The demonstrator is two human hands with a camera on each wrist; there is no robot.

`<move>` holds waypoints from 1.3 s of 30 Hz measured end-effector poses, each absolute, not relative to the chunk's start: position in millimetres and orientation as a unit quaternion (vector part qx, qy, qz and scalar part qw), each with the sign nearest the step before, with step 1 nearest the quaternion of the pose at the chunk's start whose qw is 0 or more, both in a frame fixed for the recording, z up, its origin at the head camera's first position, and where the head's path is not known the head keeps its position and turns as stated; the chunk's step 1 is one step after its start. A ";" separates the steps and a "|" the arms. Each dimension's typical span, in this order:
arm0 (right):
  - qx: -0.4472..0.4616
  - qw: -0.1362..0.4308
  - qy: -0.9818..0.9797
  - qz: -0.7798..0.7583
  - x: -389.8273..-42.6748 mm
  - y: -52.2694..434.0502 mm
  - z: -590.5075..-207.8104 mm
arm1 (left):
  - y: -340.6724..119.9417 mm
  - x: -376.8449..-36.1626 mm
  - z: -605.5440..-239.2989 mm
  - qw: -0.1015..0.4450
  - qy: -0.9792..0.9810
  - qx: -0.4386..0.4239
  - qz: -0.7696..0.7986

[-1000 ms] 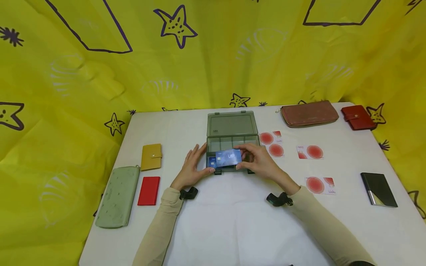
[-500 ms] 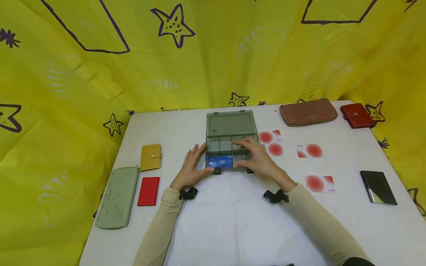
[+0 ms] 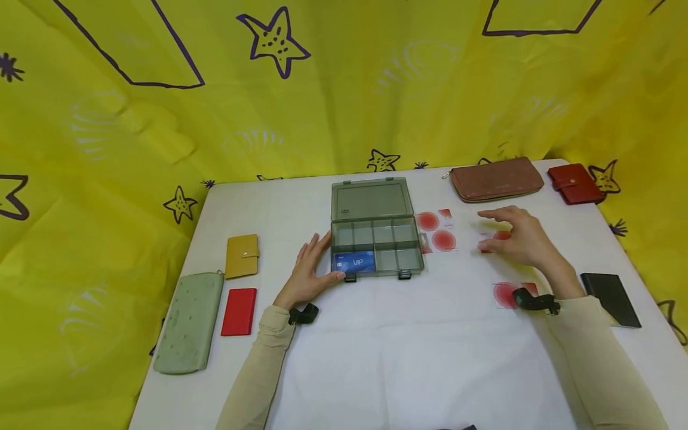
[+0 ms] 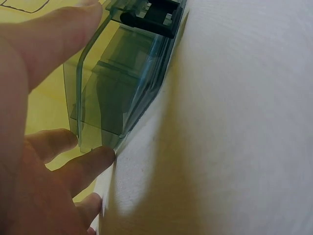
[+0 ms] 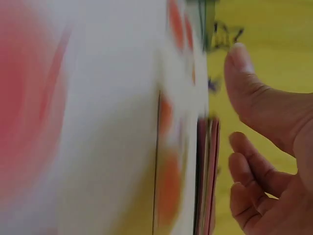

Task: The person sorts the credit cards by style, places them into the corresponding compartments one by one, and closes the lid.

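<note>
Left hand [image 3: 307,272], grip open, fingers straight against the left wall of the clear organizer box [image 3: 376,236], blue VIP card [image 3: 355,261] inside just right of the thumb; right hand [image 3: 518,239], grip open and empty, hovers over a red-spotted card [image 3: 486,239] on the table [image 3: 376,352].

Smoky grey translucent box [image 3: 374,230] on white bench [image 3: 408,358]; blue VIP card [image 3: 355,261] inside. White cards with red circles [image 3: 436,230] right of box. Left of box: mustard wallet [image 3: 242,255], red case [image 3: 239,311], sage-green pouch [image 3: 189,322].
</note>
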State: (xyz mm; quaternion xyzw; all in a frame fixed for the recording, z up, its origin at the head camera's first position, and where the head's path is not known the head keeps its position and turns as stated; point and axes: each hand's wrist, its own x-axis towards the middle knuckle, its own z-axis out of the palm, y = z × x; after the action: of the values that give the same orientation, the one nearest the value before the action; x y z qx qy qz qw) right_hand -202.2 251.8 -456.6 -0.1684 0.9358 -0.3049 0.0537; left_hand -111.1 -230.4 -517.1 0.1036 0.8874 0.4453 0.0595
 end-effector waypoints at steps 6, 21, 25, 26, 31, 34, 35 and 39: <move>-0.128 0.142 0.952 -0.240 -210.3 302.3 -464.2 | -230.9 -109.4 -516.5 0.059 0.887 0.099 0.448; -0.123 0.180 0.941 -0.259 -216.6 316.8 -468.8 | -230.2 -108.7 -516.6 0.059 0.884 0.103 0.452; -0.134 0.153 0.938 -0.281 -211.9 315.8 -467.7 | -230.3 -108.8 -515.4 0.057 0.885 0.106 0.451; -0.136 0.143 0.937 -0.288 -210.4 315.4 -467.2 | -230.3 -108.8 -515.3 0.057 0.885 0.107 0.450; -0.133 0.071 0.936 -0.319 -202.3 311.8 -464.4 | -230.1 -109.1 -514.4 0.059 0.884 0.108 0.451; -0.107 0.042 0.923 -0.368 -196.9 305.7 -461.6 | -229.6 -108.7 -513.8 0.063 0.884 0.104 0.451; -0.100 0.042 0.910 -0.400 -195.4 302.9 -460.7 | -229.5 -108.7 -513.7 0.063 0.884 0.104 0.451; -0.102 0.065 0.845 -0.520 -189.7 286.8 -458.0 | -229.3 -108.8 -513.3 0.065 0.886 0.100 0.449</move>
State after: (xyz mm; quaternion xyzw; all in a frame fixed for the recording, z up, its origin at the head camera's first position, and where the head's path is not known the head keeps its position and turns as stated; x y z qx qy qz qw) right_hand -189.7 286.8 -458.0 -0.1017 0.8454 -0.5202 0.0651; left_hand -108.8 -229.3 -513.3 0.0998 0.8855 0.4491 0.0648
